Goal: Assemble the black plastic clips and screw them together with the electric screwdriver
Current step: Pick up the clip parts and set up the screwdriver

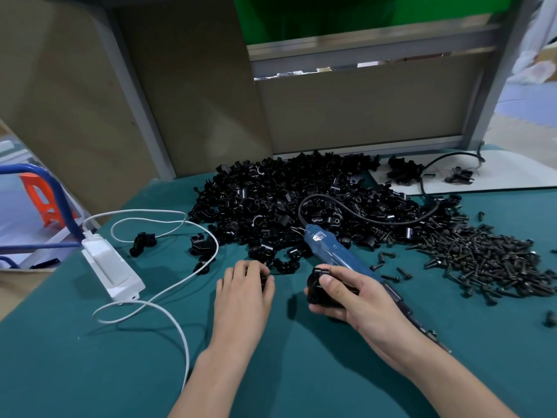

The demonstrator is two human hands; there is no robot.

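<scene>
Gripping an assembled black plastic clip, the right hand hangs just above the green worktop, thumb pressed on the clip's top and fingers curled under it. The blue electric screwdriver runs slantwise behind this hand, its tip end pointing toward the near right; whether the hand also holds it cannot be told. Just to the left, the left hand lies palm down with its fingers bent over a small black clip part; the fingers hide whether they pinch it.

Just beyond both hands spreads the big pile of black clips, with the screwdriver's black cord looping across it. A heap of dark screws lies to the right of the right hand. Well to the left sit two loose clips and a white power adapter, its white cable curling toward the left forearm.
</scene>
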